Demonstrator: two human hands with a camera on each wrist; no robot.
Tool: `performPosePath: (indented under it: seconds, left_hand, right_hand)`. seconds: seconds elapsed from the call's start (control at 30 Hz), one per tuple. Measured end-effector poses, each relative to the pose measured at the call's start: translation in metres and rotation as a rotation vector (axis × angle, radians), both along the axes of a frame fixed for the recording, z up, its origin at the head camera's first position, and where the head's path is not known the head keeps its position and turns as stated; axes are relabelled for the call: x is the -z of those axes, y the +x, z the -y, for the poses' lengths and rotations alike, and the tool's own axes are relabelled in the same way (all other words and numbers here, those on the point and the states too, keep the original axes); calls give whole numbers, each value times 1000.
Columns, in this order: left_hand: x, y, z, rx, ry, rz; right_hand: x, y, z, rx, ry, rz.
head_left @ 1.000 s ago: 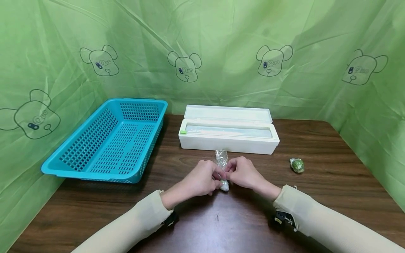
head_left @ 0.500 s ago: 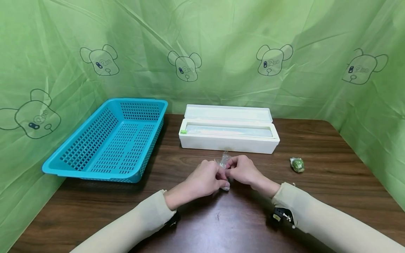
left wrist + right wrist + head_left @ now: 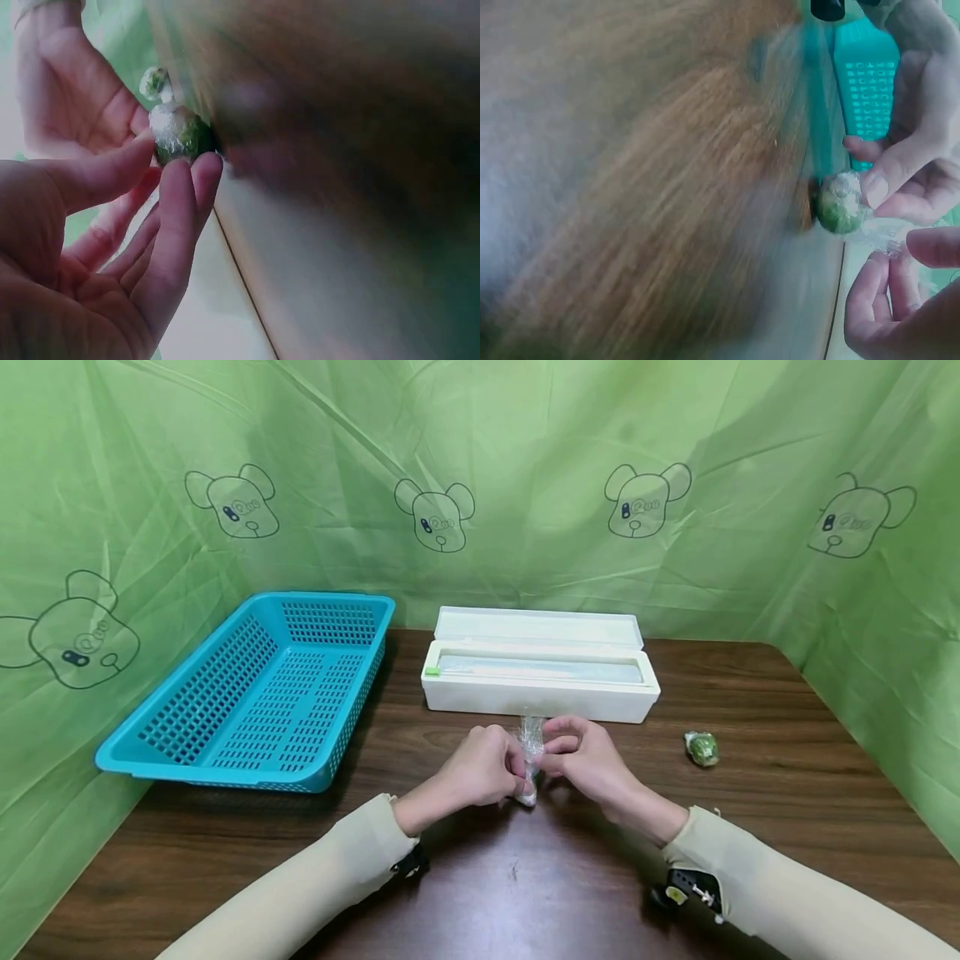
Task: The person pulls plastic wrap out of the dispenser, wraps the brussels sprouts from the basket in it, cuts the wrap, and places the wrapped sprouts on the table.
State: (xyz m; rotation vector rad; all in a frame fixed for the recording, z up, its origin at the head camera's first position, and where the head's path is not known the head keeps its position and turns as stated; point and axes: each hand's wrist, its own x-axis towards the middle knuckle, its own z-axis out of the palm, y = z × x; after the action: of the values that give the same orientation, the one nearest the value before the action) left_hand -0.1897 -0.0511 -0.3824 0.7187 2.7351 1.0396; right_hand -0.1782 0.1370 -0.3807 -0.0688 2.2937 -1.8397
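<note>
A small round green item (image 3: 840, 214), wrapped in clear cling film, is pinched between the thumb and fingers of my left hand (image 3: 483, 767). In the left wrist view the wrapped ball (image 3: 180, 136) shows green with whitish glare; its exact kind is unclear. A loose tail of cling film (image 3: 532, 732) runs from it toward the white box. My right hand (image 3: 592, 768) pinches this tail between thumb and fingers, just beyond the ball. Part of the ball is hidden by the left fingers. Farther right on the table lies a second film-wrapped green ball (image 3: 703, 749).
A white cling film dispenser box (image 3: 540, 697) stands behind the hands, its lid raised, with a green slider at the left end. A blue plastic basket (image 3: 330, 768) is at the left. Green cloth (image 3: 525, 560) with bear drawings surrounds the brown wooden table (image 3: 750, 693).
Half a second ago the film tail was bunched and tilted right; now it stretches straighter toward the box. My right hand's fingers have spread a little and the hand has shifted slightly right.
</note>
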Motion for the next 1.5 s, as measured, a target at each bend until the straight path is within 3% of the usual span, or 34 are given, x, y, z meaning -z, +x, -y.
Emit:
performPosePath:
  seconds: [0.17,0.3,0.53,0.67,0.73,0.87,0.93,1.03,1.23,1.5]
  left_hand:
    - [3,-8,-2,-17,85,131]
    - [3,-13,-4,-1,121,201]
    - [0,-13,-3,78,60,149]
    - [-2,-9,-5,114,24,152]
    - [-2,-8,-7,99,50,200]
    - [-1,-5,-8,36,201,346]
    - [0,-4,-8,7,266,384]
    - [1,-4,-6,-26,293,396]
    - [-2,0,-3,-48,256,393]
    - [-2,3,1,-75,294,434]
  right_hand:
    - [3,1,-4,-85,75,-88]
    - [9,4,-7,-160,187,-286]
    - [14,15,-11,-259,391,-690]
    - [14,19,-14,-313,485,-814]
    - [14,20,-15,-326,506,-831]
    - [17,22,-17,-342,542,-866]
    - [18,22,-17,-351,546,-876]
    - [19,23,-17,-359,537,-861]
    - [21,26,-17,-356,497,-847]
    - [25,27,-18,-360,481,-934]
